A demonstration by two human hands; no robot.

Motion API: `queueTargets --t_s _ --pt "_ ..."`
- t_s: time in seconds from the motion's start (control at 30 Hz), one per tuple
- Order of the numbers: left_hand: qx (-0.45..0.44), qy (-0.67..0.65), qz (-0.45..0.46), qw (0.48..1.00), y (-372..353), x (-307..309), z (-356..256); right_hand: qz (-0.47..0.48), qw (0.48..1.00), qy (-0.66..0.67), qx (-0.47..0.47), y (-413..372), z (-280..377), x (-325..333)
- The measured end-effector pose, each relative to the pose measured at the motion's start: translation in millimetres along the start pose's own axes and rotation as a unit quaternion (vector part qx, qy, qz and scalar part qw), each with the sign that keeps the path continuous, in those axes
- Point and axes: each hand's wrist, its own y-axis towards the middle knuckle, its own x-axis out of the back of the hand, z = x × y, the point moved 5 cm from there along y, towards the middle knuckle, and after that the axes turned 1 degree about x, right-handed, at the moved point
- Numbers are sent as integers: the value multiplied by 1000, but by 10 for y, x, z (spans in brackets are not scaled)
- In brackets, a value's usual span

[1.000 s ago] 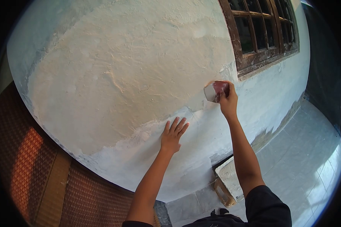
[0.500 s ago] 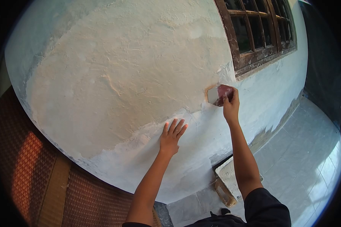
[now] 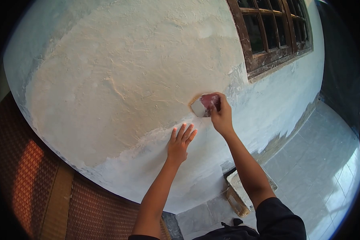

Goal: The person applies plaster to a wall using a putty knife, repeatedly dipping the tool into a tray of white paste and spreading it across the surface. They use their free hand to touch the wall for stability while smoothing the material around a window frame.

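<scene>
My right hand grips a scraper with a dark red grip part and a pale flat blade, which lies against the wall. Up and to the left of it, the wall's surface is rough and beige; below, it is smoother and whitish. My left hand rests flat on the whitish part, lower and to the left of the scraper, with its fingers spread and nothing in it.
A brown wooden window is set in the wall at the upper right. Below my right arm, a smeared rectangular container stands on the grey tiled floor. Brown woven matting lies at the lower left.
My right hand has moved left along the wall with the scraper, away from the window's corner and closer to my left hand. My left hand has hardly moved.
</scene>
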Motion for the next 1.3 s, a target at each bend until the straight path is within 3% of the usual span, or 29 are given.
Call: queueTargets --t_s 0.07,0.13,0.17,0.2,0.23,0.27,0.33,0.47,0.53,0.63,0.67,0.73,0.8,0.87,0.93,1.0,1.07,1.1,1.23,1.3 --pt "0 1 -27 1000 16 27 19 -8 999 -15 34 30 -21 -119" --pt "-3 -20 20 1000 23 2 8 -62 996 -68 2 136 -259 74" --pt "-2 -20 21 1000 21 -5 4 -86 992 -17 -94 164 -443 232" --pt "-2 -14 20 1000 14 -19 -4 -111 992 -12 -55 202 -418 425" --pt "-1 -8 18 1000 17 -36 -2 -136 983 -24 -123 216 -539 592" --pt "0 -8 17 1000 14 -61 -7 -166 980 -56 -90 225 -554 723" --pt "12 55 -24 998 21 -53 -15 -160 982 -23 -93 200 -389 720" --pt "10 49 -51 997 19 -27 1 -41 999 -25 11 95 -27 162" --pt "6 44 -60 997 20 -45 5 -11 1000 -17 8 97 -124 15" --pt "1 27 -27 999 16 -71 -8 -130 990 -35 -46 209 -358 370" --pt "2 27 -26 999 5 -82 -15 -158 982 -26 -105 194 -450 538" --pt "8 59 -48 997 25 -74 -16 -209 974 -24 -88 183 -388 680" --pt "8 54 -60 997 47 -67 1 -159 982 24 -97 130 -192 512" --pt "3 47 -67 997 6 -58 -9 -82 997 -9 -13 71 7 195" --pt "-3 33 -68 997 16 -49 7 -39 999 -22 9 70 63 -10" --pt "-1 42 -72 997 23 -54 4 -56 998 -38 9 128 -154 78" --pt "4 49 -75 996 11 -56 -17 -155 977 39 -141 137 -471 374" --pt "0 55 -57 997 3 -71 -27 -176 971 23 -159 138 -406 491" --pt "1 50 -59 997 27 -62 -9 -88 995 -10 -46 186 -218 338" --pt "-2 49 -54 997 13 -51 -18 -75 995 -19 -59 217 -313 299"
